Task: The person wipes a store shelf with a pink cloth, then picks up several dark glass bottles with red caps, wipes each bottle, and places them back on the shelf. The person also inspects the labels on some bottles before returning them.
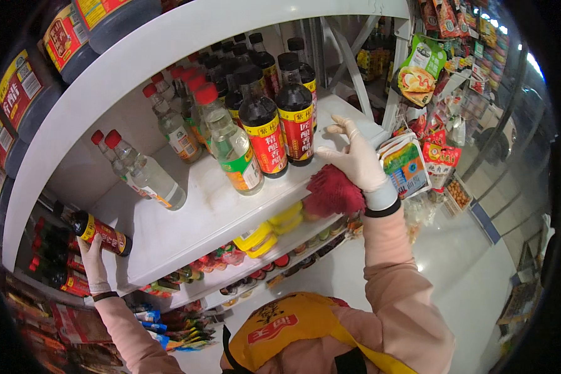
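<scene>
My left hand (92, 262), in a pale thin glove, is at the left end of a white shelf (201, 219), its fingers on a dark vinegar bottle (104, 233) with a red and yellow label. My right hand (350, 156), gloved too, is over the shelf's right part with the fingers spread. A dark red cloth (335, 192) hangs below its palm at the shelf's front edge; how it is held is hidden. Left of that hand stand dark bottles (262, 135) and a clear bottle with a red cap (236, 154). Two more clear bottles (156, 180) stand farther left.
Large labelled jugs (25, 91) line the upper shelf at left. Lower shelves hold yellow packs (257, 240) and jars. Hanging food packets (418, 70) crowd the right side, near a metal shelf upright (397, 70). More dark bottles (72, 280) are at far left.
</scene>
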The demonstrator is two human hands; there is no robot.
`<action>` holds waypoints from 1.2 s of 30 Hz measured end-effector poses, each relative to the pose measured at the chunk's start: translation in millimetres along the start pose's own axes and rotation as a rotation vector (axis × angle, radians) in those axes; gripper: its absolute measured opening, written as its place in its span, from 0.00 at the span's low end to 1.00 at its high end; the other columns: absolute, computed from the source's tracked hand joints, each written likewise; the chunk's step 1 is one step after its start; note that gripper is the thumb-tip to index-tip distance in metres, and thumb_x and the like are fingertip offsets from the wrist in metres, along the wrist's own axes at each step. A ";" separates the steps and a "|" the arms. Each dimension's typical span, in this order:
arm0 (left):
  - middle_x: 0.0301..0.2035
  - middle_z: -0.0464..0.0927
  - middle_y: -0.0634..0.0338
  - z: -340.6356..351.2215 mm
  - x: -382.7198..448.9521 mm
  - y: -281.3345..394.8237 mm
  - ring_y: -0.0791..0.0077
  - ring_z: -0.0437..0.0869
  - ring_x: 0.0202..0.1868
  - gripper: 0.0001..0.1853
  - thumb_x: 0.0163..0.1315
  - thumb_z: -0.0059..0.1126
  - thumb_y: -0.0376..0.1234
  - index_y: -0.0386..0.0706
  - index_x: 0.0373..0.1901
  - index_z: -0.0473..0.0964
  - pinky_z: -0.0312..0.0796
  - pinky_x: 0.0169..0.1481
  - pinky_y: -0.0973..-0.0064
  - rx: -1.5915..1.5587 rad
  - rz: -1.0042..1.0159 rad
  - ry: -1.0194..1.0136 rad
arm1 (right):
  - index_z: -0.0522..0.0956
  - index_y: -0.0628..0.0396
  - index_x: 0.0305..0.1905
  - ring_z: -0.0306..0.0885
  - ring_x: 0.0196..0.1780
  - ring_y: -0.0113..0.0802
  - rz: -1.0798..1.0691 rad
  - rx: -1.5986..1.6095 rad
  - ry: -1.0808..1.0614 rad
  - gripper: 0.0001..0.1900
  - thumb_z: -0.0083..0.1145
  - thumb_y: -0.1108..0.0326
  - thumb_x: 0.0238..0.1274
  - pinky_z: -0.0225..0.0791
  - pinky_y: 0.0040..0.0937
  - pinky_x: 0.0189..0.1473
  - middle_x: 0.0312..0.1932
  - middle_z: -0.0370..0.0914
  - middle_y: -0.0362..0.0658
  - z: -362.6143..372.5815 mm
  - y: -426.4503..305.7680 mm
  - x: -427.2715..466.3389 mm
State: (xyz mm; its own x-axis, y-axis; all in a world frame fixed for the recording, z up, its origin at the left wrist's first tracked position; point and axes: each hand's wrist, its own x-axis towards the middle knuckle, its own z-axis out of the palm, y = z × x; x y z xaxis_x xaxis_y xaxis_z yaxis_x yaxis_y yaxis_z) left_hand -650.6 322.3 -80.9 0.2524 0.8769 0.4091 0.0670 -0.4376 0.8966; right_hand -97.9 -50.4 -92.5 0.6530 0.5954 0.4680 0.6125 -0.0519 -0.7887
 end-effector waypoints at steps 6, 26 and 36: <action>0.62 0.73 0.58 13.2 -9.0 -4.5 0.71 0.74 0.62 0.35 0.70 0.64 0.33 0.36 0.75 0.60 0.62 0.72 0.71 0.027 0.024 0.106 | 0.65 0.68 0.71 0.81 0.61 0.45 -0.055 0.014 -0.134 0.44 0.78 0.60 0.54 0.72 0.35 0.64 0.58 0.81 0.58 -13.7 -3.8 16.2; 0.71 0.65 0.50 112.0 -111.5 74.5 0.59 0.65 0.73 0.38 0.64 0.64 0.24 0.38 0.76 0.61 0.54 0.80 0.61 0.640 0.515 0.671 | 0.79 0.63 0.54 0.86 0.52 0.49 -0.129 0.118 -0.218 0.32 0.78 0.53 0.48 0.77 0.39 0.55 0.47 0.87 0.54 37.8 23.5 51.9; 0.69 0.66 0.49 199.4 -160.3 102.7 0.56 0.65 0.73 0.32 0.58 0.58 0.18 0.36 0.68 0.70 0.53 0.80 0.60 0.550 0.651 0.476 | 0.78 0.60 0.47 0.85 0.44 0.51 -0.152 -0.019 -0.054 0.28 0.79 0.54 0.46 0.78 0.43 0.49 0.40 0.86 0.52 31.9 13.9 26.1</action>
State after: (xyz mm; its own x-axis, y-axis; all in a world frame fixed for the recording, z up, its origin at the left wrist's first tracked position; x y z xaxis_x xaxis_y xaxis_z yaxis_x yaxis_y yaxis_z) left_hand -491.7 97.2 -88.1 -0.0084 0.3666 0.9303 0.5240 -0.7908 0.3164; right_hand -86.6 -10.0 -103.9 0.5278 0.6400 0.5584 0.7108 0.0270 -0.7028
